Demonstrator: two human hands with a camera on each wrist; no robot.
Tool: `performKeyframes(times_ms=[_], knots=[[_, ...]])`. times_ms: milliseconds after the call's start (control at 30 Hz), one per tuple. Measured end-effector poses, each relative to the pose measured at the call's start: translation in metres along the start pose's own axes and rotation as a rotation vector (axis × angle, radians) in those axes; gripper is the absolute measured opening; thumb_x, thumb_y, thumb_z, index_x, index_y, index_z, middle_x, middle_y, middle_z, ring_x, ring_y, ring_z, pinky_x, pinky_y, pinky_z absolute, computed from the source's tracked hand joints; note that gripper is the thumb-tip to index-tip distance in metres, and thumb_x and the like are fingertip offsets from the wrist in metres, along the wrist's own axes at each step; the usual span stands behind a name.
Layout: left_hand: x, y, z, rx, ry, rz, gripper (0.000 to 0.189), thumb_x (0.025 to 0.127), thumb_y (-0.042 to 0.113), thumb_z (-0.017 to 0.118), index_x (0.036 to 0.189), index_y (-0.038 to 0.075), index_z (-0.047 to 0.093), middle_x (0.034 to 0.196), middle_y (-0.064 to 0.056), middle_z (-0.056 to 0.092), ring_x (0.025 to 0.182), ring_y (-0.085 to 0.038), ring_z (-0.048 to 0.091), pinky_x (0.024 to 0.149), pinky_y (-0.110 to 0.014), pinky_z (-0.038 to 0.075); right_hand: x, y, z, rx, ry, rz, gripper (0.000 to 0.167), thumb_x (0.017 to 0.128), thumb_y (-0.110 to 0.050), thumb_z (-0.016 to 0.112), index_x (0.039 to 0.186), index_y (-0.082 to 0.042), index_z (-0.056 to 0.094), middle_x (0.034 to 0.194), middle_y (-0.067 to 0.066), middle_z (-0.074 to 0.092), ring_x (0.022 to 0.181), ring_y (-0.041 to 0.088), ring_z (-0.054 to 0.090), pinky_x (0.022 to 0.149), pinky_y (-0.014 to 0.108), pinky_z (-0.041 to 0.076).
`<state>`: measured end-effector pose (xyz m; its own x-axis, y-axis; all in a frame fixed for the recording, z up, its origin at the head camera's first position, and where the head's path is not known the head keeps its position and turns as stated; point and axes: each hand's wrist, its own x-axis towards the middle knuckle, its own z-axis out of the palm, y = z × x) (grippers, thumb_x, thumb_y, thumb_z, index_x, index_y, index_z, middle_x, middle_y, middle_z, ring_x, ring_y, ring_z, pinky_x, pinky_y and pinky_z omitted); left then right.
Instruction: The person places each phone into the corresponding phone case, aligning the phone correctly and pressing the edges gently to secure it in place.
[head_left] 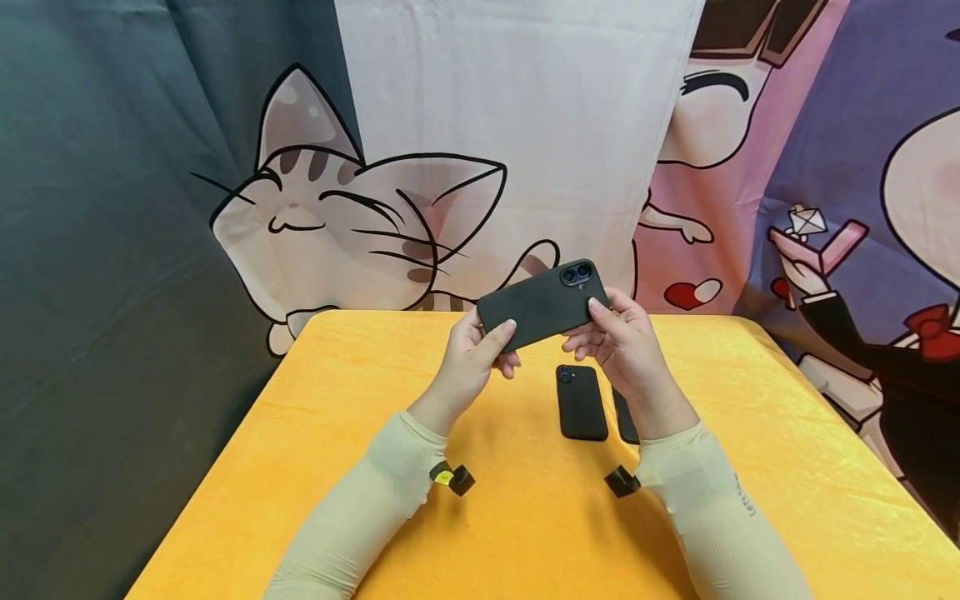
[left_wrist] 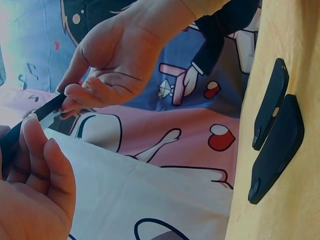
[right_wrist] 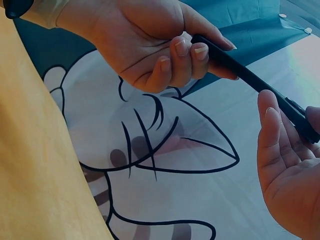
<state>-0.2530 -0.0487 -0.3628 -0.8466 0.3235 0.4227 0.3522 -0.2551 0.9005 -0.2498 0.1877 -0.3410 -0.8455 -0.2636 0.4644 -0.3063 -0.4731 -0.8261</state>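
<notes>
Held above the far part of the table is a black smartphone [head_left: 536,308], tilted, with its back and two camera lenses toward the head camera. My left hand [head_left: 472,358] grips one end, thumb on the back and fingers beneath. At the camera end, my right hand [head_left: 626,342] pinches the phone between thumb and fingers. The right wrist view shows the phone [right_wrist: 250,80] nearly edge-on between both hands. Below, a second black phone [head_left: 581,402] lies back up on the table. Another dark phone [head_left: 624,417] beside it is partly hidden by my right wrist.
A yellow cloth covers the table [head_left: 525,517]. Behind its far edge hangs a curtain [head_left: 525,92] printed with a cartoon cat and figures. Small black devices [head_left: 461,480] are strapped at the wrists over pale sleeves.
</notes>
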Motion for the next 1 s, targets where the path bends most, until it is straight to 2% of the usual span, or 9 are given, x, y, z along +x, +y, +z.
performKeyframes(times_ms=[233,567,833,1000], knots=[[0.0,0.0,-0.001,0.026,0.008,0.001,0.032,0.105,0.023,0.061,0.132,0.009,0.053,0.078,-0.004,0.065,0.059,-0.013,0.065,0.062,-0.024,0.059,0.0,0.0,0.001,-0.001,-0.003,-0.001,0.013,0.11,-0.013,0.045,0.115,-0.01,0.057,0.086,0.007,0.08,0.068,0.018,0.078,0.061,0.025,0.062],[0.0,0.001,-0.003,0.009,-0.002,-0.005,0.031,0.106,0.024,0.059,0.133,0.009,0.053,0.075,-0.002,0.065,0.057,-0.012,0.063,0.06,-0.023,0.059,0.0,0.001,0.0,0.042,-0.06,-0.029,0.015,0.111,-0.008,0.041,0.114,-0.007,0.055,0.089,0.01,0.08,0.071,0.02,0.079,0.064,0.027,0.062],[0.0,0.002,-0.004,-0.005,0.004,-0.007,0.025,0.106,0.025,0.058,0.125,0.01,0.054,0.071,0.0,0.06,0.058,-0.011,0.059,0.06,-0.024,0.058,-0.001,0.0,-0.003,0.01,-0.073,0.033,0.012,0.11,-0.009,0.043,0.113,-0.01,0.055,0.091,0.008,0.08,0.073,0.021,0.079,0.066,0.029,0.063],[0.0,0.003,-0.004,-0.007,-0.001,-0.011,0.024,0.106,0.024,0.057,0.126,0.011,0.055,0.073,0.0,0.058,0.058,-0.011,0.057,0.06,-0.024,0.057,0.0,-0.001,-0.009,-0.039,-0.074,0.051,0.017,0.11,-0.008,0.042,0.111,-0.01,0.059,0.088,0.005,0.08,0.07,0.019,0.078,0.064,0.028,0.063]])
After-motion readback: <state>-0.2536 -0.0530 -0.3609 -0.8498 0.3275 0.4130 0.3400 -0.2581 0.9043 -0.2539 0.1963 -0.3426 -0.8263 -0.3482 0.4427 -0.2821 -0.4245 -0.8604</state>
